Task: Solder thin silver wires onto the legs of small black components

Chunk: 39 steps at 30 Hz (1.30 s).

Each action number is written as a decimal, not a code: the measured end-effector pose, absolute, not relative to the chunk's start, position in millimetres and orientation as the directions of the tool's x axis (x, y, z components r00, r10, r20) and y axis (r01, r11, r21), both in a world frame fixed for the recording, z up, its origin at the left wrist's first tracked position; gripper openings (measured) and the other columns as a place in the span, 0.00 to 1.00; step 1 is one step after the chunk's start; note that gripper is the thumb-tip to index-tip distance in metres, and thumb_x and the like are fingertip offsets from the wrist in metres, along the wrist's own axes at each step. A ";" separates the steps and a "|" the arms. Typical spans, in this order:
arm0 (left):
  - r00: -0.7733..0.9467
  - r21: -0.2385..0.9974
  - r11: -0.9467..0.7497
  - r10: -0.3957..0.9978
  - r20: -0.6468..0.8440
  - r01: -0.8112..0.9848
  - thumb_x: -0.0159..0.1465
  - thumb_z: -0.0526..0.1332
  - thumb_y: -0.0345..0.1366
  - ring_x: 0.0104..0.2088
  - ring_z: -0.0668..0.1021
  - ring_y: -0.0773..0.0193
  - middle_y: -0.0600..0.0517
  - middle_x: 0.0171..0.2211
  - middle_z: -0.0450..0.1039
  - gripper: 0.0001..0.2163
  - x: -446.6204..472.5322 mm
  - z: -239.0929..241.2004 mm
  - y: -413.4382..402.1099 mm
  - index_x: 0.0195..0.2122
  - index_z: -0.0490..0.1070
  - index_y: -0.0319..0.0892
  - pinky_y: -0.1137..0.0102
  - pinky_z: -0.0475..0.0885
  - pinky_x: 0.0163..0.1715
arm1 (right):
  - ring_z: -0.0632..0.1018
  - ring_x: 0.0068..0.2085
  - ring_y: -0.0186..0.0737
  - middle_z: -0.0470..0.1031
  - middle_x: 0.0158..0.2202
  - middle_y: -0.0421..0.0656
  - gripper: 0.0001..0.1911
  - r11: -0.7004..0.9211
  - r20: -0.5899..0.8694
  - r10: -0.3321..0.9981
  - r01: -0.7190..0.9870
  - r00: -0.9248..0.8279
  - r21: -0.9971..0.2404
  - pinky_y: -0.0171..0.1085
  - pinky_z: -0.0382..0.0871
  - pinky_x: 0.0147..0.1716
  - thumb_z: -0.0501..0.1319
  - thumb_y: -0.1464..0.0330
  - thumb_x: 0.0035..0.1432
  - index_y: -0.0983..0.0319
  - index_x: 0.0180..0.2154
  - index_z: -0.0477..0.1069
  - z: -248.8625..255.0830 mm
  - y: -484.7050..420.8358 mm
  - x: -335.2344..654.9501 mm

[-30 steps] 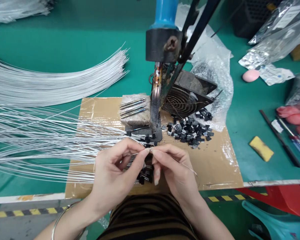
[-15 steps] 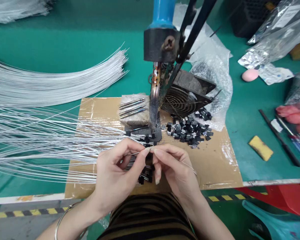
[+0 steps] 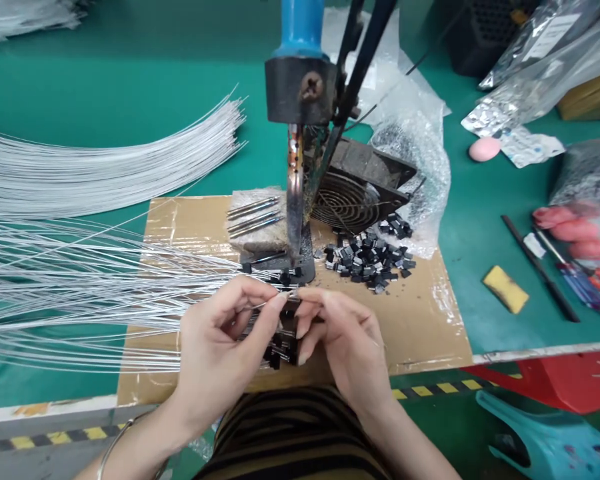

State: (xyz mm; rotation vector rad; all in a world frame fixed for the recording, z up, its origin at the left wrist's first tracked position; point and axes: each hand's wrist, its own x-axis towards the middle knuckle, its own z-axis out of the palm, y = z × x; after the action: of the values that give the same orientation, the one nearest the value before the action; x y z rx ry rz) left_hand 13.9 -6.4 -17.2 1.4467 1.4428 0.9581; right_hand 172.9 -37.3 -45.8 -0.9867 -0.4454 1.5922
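My left hand (image 3: pixel 230 340) pinches a thin white wire (image 3: pixel 264 305) between thumb and forefinger. Close to those fingertips, the thumb and forefinger of my right hand (image 3: pixel 343 333) come together at the wire's end, over a tiny piece too small to name. Its other fingers are curled below. Behind and under my hands lie many white wires (image 3: pixel 180 273) with black connectors (image 3: pixel 275 357) on their ends. Just beyond my fingertips, the tip of an upright soldering iron (image 3: pixel 295 220) with a blue handle (image 3: pixel 303 30) points down.
Loose black connectors (image 3: pixel 373 260) are heaped on the cardboard (image 3: pixel 420 320), right of the iron. A fan (image 3: pixel 347 200) stands behind them. Spare metal tips (image 3: pixel 255 217) rest on a pale block. Another wire bundle (image 3: pixel 130 173) lies at left, a yellow sponge (image 3: pixel 505 289) at right.
The whole view has shifted slightly, so things sit further left. My right hand's lower fingers have spread a little, and the thin strand across that hand hardly shows now. The left hand keeps its pinch.
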 end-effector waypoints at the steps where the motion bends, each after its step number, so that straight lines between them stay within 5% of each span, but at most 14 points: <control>1: 0.029 0.938 0.045 0.998 -0.058 0.342 0.66 0.68 0.32 0.21 0.73 0.73 0.58 0.24 0.77 0.02 13.5 -14.9 -4.1 0.35 0.79 0.45 0.80 0.67 0.21 | 0.81 0.27 0.34 0.83 0.33 0.43 0.14 -0.225 -0.308 0.949 -0.539 0.069 -0.812 0.31 0.80 0.21 0.66 0.57 0.68 0.57 0.43 0.87 -47.0 -39.7 183.0; 5: 0.018 0.933 0.068 0.997 -0.079 0.354 0.64 0.68 0.31 0.21 0.74 0.75 0.58 0.25 0.79 0.03 10.2 -8.1 1.5 0.36 0.80 0.46 0.83 0.68 0.21 | 0.79 0.26 0.33 0.83 0.35 0.41 0.06 -0.102 -0.017 0.868 0.146 0.496 -0.984 0.33 0.76 0.24 0.70 0.65 0.66 0.56 0.44 0.86 -53.9 -48.6 232.4; 8: 0.019 0.935 0.054 0.998 -0.065 0.350 0.63 0.69 0.30 0.23 0.76 0.74 0.58 0.27 0.80 0.04 8.1 -8.9 0.8 0.35 0.81 0.47 0.84 0.70 0.24 | 0.76 0.29 0.36 0.81 0.32 0.41 0.04 -0.138 0.267 0.842 0.665 0.469 -0.734 0.37 0.73 0.29 0.73 0.67 0.62 0.59 0.40 0.84 -61.8 -51.3 259.9; 12: 0.018 0.941 0.033 0.999 -0.041 0.336 0.64 0.70 0.29 0.25 0.79 0.74 0.58 0.29 0.82 0.05 7.8 -13.9 -1.6 0.36 0.82 0.48 0.84 0.71 0.25 | 0.75 0.31 0.38 0.79 0.31 0.41 0.06 0.025 0.414 0.890 0.886 0.190 -0.462 0.39 0.73 0.35 0.73 0.70 0.62 0.62 0.42 0.82 -69.4 -52.0 270.4; 19: 0.035 0.952 0.023 0.999 -0.036 0.306 0.64 0.70 0.28 0.27 0.80 0.75 0.59 0.29 0.82 0.06 7.8 -13.7 -0.6 0.36 0.82 0.49 0.86 0.73 0.28 | 0.77 0.30 0.35 0.78 0.31 0.41 0.04 0.141 0.462 0.885 0.915 0.055 -0.379 0.35 0.74 0.34 0.69 0.74 0.66 0.64 0.43 0.79 -66.2 -48.4 267.4; 24: 0.039 0.952 0.011 0.999 -0.024 0.307 0.64 0.70 0.28 0.27 0.79 0.74 0.59 0.29 0.81 0.06 8.2 -11.1 2.0 0.35 0.82 0.48 0.85 0.73 0.27 | 0.80 0.29 0.35 0.79 0.30 0.41 0.02 0.041 0.423 0.891 0.898 0.165 -0.438 0.35 0.75 0.32 0.68 0.71 0.68 0.63 0.39 0.79 -69.2 -48.2 264.1; 30: 0.038 0.934 0.013 0.999 -0.028 0.356 0.63 0.70 0.30 0.23 0.75 0.74 0.58 0.26 0.79 0.04 10.5 -6.4 4.4 0.33 0.82 0.46 0.82 0.69 0.23 | 0.85 0.29 0.38 0.84 0.30 0.40 0.05 -0.122 0.135 0.808 0.386 0.574 -0.915 0.35 0.82 0.33 0.71 0.65 0.65 0.60 0.41 0.81 -61.5 -46.4 236.9; 39: 0.006 0.927 0.073 0.997 -0.081 0.369 0.63 0.70 0.32 0.21 0.70 0.73 0.58 0.24 0.77 0.02 12.6 -2.4 6.6 0.33 0.82 0.46 0.78 0.63 0.20 | 0.77 0.23 0.32 0.78 0.24 0.37 0.02 -0.069 -0.050 0.897 0.027 0.439 -0.997 0.31 0.76 0.23 0.70 0.69 0.65 0.58 0.39 0.83 -39.1 -28.9 204.0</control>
State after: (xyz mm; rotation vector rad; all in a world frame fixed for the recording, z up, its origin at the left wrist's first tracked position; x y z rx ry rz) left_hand 12.6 6.6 -2.4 1.4275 1.4995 0.9313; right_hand 204.0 -28.9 -39.1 -1.4650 -0.8667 0.8886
